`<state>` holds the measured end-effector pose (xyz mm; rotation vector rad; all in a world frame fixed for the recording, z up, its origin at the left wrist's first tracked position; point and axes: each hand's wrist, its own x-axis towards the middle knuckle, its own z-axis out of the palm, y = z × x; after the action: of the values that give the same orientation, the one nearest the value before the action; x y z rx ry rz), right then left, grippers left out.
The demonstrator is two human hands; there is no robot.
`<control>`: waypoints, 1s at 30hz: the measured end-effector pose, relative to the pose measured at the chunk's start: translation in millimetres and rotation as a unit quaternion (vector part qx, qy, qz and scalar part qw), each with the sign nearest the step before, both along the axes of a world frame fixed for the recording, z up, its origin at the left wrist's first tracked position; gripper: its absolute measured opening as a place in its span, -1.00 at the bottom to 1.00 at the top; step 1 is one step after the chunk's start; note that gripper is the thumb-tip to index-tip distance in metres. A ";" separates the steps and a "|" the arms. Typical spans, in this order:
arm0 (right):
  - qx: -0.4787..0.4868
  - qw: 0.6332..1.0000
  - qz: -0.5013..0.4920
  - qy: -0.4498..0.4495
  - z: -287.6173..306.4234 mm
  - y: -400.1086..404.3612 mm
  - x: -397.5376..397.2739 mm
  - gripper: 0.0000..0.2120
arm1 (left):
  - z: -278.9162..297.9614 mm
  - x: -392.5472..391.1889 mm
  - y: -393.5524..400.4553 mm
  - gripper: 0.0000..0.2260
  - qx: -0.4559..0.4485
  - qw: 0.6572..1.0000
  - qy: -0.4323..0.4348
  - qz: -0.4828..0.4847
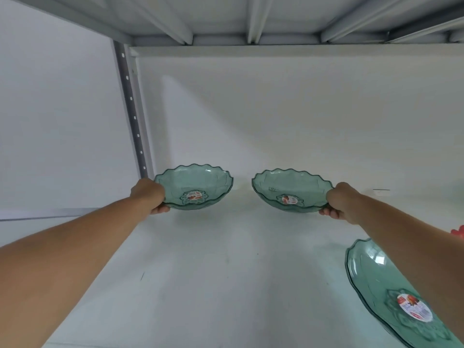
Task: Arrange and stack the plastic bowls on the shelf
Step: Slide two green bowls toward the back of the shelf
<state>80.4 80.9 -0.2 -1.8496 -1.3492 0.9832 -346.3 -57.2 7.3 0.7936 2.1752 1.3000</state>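
Note:
Two clear green plastic bowls with scalloped rims stand side by side near the back of the white shelf (226, 259). My left hand (150, 195) grips the left rim of the left bowl (198, 183). My right hand (342, 202) grips the right rim of the right bowl (288, 187). Each bowl has a red-and-white sticker at its centre. A gap separates the two bowls. A third green bowl (376, 280) of the same kind lies at the front right, under my right forearm, partly cut off by the frame edge.
A grey perforated upright post (131, 111) stands at the left behind the left bowl. The shelf above (251, 18) hangs overhead with metal ribs. A white back wall (276, 116) closes the shelf. Something red (458, 231) peeks in at the right edge.

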 end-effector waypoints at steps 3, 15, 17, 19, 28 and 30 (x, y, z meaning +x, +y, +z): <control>-0.033 0.999 -0.030 0.005 -16.0 7.8 -4.8 -0.64 | -13.7 6.4 14.3 -0.76 -0.015 1.000 -0.008 0.000; -0.034 0.999 -0.006 -0.010 -21.8 15.8 -11.3 -0.64 | -38.3 -1.5 44.6 -0.64 -0.040 0.999 -0.002 0.009; 0.008 0.995 0.011 -0.103 -17.5 11.9 -7.1 -0.61 | -36.8 -2.6 40.0 -0.42 -0.100 0.984 0.146 0.002; 0.075 0.966 0.050 -0.241 -16.3 10.6 -3.1 -0.53 | -34.4 -0.6 35.9 -0.28 -0.109 0.944 0.313 0.001; 0.159 0.902 0.167 -0.365 15.9 -21.4 -0.9 -0.33 | 14.7 76.2 36.6 -0.36 0.058 0.901 0.382 -0.197; 0.163 0.896 0.166 -0.378 20.1 -36.3 10.0 -0.32 | 17.0 99.1 36.1 -0.37 0.064 0.891 0.388 -0.226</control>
<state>90.5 44.6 20.0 -1.8284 -2.1855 0.1122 -247.1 -21.1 24.3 2.0126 2.2246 0.9685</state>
